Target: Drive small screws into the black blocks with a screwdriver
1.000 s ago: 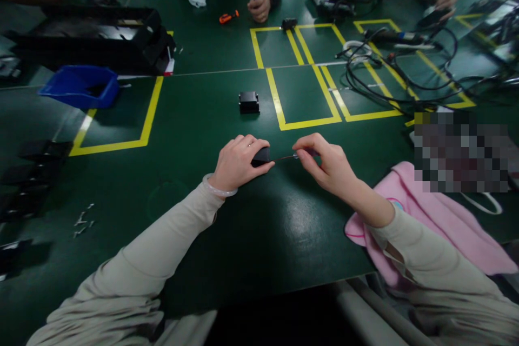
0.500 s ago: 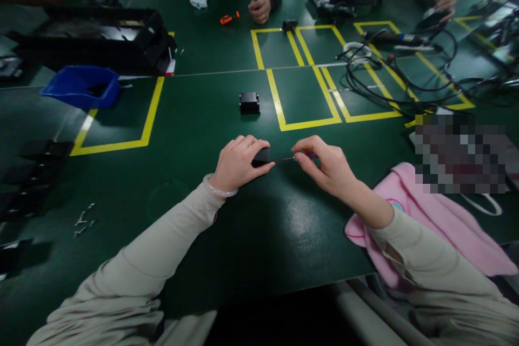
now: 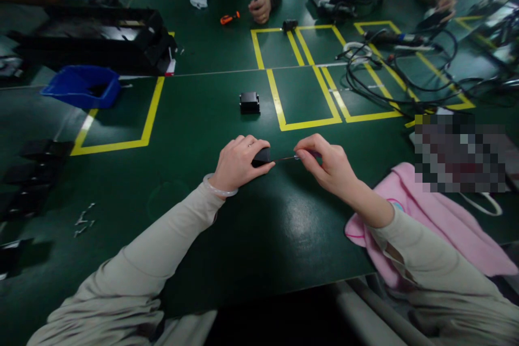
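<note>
My left hand [image 3: 242, 165] is closed over a small black box [image 3: 261, 157] on the green table, thumb along its near side and fingers across its top. My right hand [image 3: 324, 159] pinches the handle of a screwdriver [image 3: 286, 159], whose thin shaft points left at the box's right end. Whether the tip touches a screw is too small to tell, and most of the handle is hidden by the fingers. Farther back, a second black box [image 3: 249, 102] with shiny fittings at its sides stands apart from both hands.
A blue bin [image 3: 83, 86] and black trays [image 3: 101, 38] stand at the left, with several screws [image 3: 84, 220] nearer me. A pink cloth [image 3: 430, 221] lies by my right forearm. Black cables [image 3: 405, 86] coil at the right. Across the table rests another person's hand [image 3: 260, 9].
My right hand has shifted very slightly right, its fingers turning a little around the screwdriver handle. My left hand and the black box have stayed in place.
</note>
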The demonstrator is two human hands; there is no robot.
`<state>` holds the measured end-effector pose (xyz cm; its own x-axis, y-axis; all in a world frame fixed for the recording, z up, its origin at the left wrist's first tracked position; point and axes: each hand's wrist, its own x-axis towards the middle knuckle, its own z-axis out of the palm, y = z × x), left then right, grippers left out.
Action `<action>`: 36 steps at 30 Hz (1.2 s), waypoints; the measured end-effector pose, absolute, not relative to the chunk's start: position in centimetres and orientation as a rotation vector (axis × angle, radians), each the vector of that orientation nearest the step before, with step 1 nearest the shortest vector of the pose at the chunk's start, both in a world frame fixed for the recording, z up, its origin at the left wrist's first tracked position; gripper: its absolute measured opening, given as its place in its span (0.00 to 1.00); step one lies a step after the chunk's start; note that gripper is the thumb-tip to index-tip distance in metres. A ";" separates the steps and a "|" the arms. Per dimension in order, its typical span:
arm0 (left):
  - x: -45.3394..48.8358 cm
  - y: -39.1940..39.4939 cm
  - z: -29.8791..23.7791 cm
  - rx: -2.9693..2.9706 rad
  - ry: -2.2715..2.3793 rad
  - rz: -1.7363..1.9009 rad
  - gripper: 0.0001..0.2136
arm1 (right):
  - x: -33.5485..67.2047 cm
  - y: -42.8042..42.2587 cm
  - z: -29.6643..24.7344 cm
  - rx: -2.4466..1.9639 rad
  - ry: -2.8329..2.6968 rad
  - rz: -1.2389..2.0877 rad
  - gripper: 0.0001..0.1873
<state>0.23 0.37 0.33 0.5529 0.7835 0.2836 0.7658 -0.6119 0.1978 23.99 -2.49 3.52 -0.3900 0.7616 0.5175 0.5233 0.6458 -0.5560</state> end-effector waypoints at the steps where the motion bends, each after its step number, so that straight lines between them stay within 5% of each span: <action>1: 0.2 0.4 0.3 2.723 1.359 0.538 0.19 | 24.0 -2.5 3.5 -0.995 -2.083 0.398 0.05; 36: 0.2 0.3 0.2 2.727 1.372 0.552 0.20 | 23.9 -2.4 3.4 -0.983 -2.041 0.366 0.04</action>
